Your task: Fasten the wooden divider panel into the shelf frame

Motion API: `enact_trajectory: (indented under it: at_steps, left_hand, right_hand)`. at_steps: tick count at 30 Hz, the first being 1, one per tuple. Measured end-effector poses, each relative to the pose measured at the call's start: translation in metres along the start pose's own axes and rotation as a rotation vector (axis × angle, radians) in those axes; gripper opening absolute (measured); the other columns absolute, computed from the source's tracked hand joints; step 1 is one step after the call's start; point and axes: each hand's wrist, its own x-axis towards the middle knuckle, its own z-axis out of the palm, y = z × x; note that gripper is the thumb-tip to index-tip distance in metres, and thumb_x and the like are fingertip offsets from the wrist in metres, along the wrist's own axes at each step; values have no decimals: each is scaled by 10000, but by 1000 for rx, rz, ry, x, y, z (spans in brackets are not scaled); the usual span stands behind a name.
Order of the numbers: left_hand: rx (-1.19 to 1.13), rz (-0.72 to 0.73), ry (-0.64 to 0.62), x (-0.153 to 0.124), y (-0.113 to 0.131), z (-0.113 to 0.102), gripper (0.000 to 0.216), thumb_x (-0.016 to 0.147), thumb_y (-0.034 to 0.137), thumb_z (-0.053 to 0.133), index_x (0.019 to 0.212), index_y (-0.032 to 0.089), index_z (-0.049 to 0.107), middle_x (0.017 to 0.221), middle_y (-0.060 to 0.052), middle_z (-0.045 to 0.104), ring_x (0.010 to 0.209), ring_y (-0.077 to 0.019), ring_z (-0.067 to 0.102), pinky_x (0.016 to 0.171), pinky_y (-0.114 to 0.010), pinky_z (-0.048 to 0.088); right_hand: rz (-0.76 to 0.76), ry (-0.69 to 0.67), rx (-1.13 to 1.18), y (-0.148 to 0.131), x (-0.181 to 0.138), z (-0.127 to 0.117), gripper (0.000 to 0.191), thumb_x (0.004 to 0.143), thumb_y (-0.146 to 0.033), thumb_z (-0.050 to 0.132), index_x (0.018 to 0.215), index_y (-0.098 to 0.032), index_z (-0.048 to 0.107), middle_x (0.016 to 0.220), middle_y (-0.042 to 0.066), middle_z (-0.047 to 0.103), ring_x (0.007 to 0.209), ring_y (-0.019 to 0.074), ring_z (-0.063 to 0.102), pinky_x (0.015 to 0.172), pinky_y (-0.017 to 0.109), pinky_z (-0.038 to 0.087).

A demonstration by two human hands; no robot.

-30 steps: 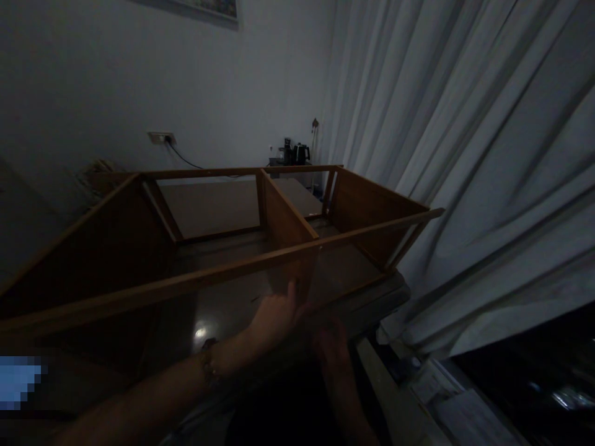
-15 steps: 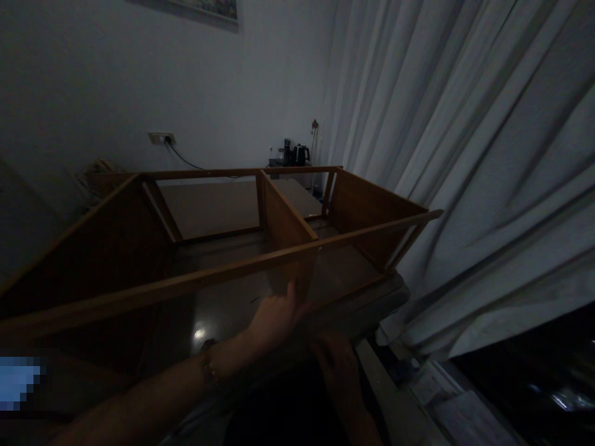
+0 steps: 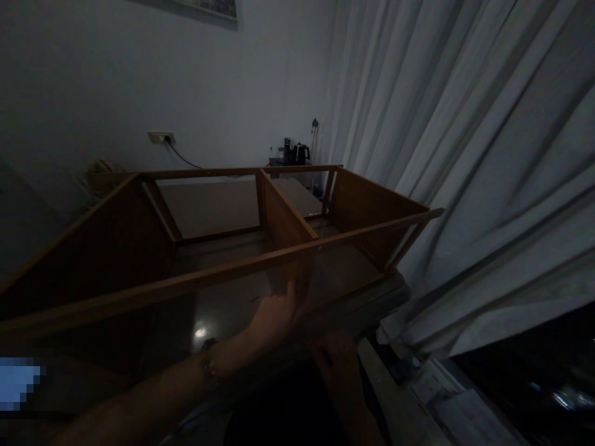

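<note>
A long wooden frame (image 3: 218, 275) with side panels, like a cabinet lying over, fills the space before me. Across its inside runs a wooden divider (image 3: 288, 214). My left hand (image 3: 274, 316), a beaded bracelet (image 3: 209, 365) on the wrist, is closed at the divider's near end. Its thumb points up along the panel, while the other fingers are mostly lost in shadow. Lower and to the right, my right hand (image 3: 339, 365) is closed near the frame's front bottom edge, fingers bent. Darkness hides what it holds, if anything.
White curtains (image 3: 418, 124) hang along the right side. Behind the frame are a wall socket (image 3: 161, 137) with a plugged-in cable and a black kettle (image 3: 301, 153). A box with papers (image 3: 437, 384) sits at the lower right.
My right hand has shifted slightly, its fingers a little more to the left. My left hand and the wooden frame stay in place.
</note>
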Motion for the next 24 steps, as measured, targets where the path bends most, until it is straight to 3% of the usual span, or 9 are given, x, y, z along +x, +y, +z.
enact_trajectory:
  at_steps: [4, 7, 10, 14, 18, 24]
  left_hand:
    - [-7, -9, 5, 0, 0, 2, 583, 848, 490, 196, 1228, 52, 255, 796, -137, 654, 733, -217, 639, 611, -273, 449]
    - [-11, 11, 21, 0, -2, 3, 591, 847, 496, 182, 1228, 47, 248, 783, -133, 657, 708, -222, 641, 595, -285, 450]
    - [-13, 36, 30, 0, -3, 3, 591, 851, 493, 166, 1218, 39, 254, 784, -132, 659, 699, -224, 641, 585, -293, 451]
    - [-5, 26, 29, 0, -3, 3, 591, 851, 495, 160, 1220, 44, 257, 769, -128, 660, 690, -220, 642, 577, -287, 451]
    - [13, 21, 3, 1, -2, 3, 583, 854, 484, 174, 1221, 39, 258, 784, -139, 658, 701, -219, 643, 589, -283, 454]
    - [3, 26, 30, 2, -4, 7, 570, 851, 485, 187, 1214, 51, 255, 781, -129, 660, 689, -230, 642, 567, -285, 454]
  right_hand:
    - [172, -62, 92, -6, 4, 0, 155, 840, -298, 468, 748, -230, 572, 697, 28, 587, 687, 187, 538, 662, 330, 416]
    - [296, -31, 317, -15, 7, 2, 148, 840, -301, 457, 904, -215, 558, 809, 51, 610, 753, 181, 567, 674, 292, 434]
    - [468, -10, 580, -24, 10, 5, 299, 845, -306, 444, 1116, -180, 437, 766, 36, 627, 695, 153, 596, 617, 239, 451]
    - [610, -5, 753, -31, 11, 12, 245, 853, -323, 422, 1049, -179, 443, 644, -14, 609, 560, 120, 576, 541, 204, 449]
    - [514, -7, 613, -28, 9, 14, 171, 828, -322, 465, 855, -182, 560, 741, 26, 631, 678, 146, 596, 614, 223, 459]
    - [218, -41, 350, -15, 11, 2, 119, 785, -269, 544, 882, -228, 598, 887, 41, 608, 856, 191, 561, 758, 313, 451]
